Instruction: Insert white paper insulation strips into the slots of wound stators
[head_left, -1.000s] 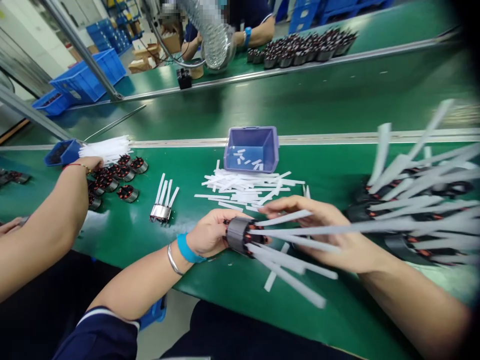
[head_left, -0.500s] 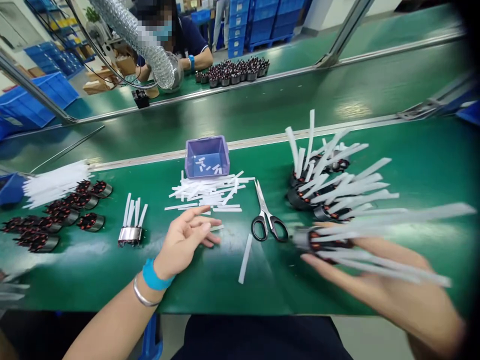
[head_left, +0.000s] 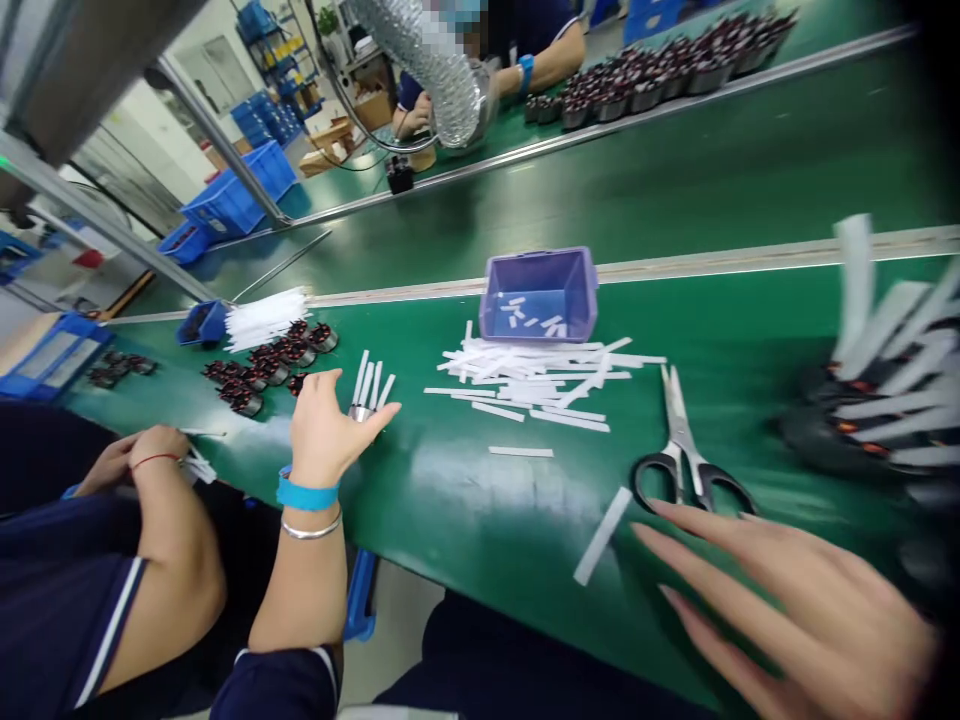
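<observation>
My left hand (head_left: pixel 326 425) reaches over a small motor stator (head_left: pixel 361 411), a silver metal ring with several white strips standing upright in it. Thumb and fingers are apart around the ring; whether they touch it is hidden. My right hand (head_left: pixel 795 600), blurred, has its fingers stretched out over the table and holds nothing visible. Just beyond its fingertips lie black-handled scissors (head_left: pixel 677 430), blades pointing away. One loose white strip (head_left: pixel 603 536) lies to the left of those fingertips. At the right edge stand stators with white strips (head_left: pixel 870 410) sticking out.
A purple bin (head_left: pixel 538 295) holds short white pieces, with a heap of white strips (head_left: pixel 532 375) before it. Bare stators (head_left: pixel 262 368) and a white strip stack (head_left: pixel 264 318) lie left. A co-worker's arm (head_left: pixel 176 520) is at left; another person works across the bench.
My right hand has let go of the stator with strips. My left hand has moved left from the strip heap to the lone stator. The view has swung left.
</observation>
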